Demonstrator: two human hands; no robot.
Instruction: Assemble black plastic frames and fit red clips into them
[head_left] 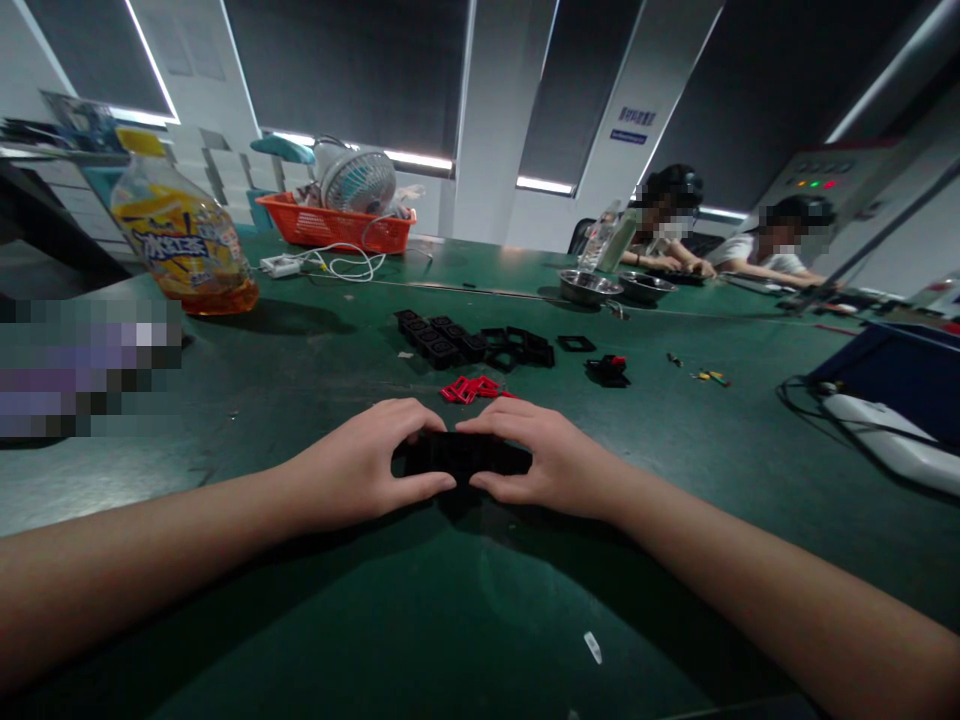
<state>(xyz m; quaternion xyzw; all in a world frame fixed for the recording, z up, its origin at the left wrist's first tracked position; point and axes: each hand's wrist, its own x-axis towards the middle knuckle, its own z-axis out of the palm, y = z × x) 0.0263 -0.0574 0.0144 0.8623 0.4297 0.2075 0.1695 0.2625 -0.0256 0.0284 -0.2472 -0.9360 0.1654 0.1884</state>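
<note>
Between my two hands, just above or on the green table (315,600), is a black plastic part (465,455); its details are too dark to make out. My left hand (382,460) grips its left end between thumb and fingers. At the right end, my right hand (536,455) holds it the same way. Right behind my fingertips lie several red plastic frames (472,388). Farther back sit black block-shaped housings (439,340), with loose black square frames (517,347) beside them. To their right is a black piece with a red part (609,370) on it.
A drink bottle (184,235) stands at the left, near an orange basket (337,222) with a fan (360,180). Metal bowls (589,288) are at the back. A blue bin (892,375) and white power strip (892,440) lie right. Two people (667,230) sit across the table.
</note>
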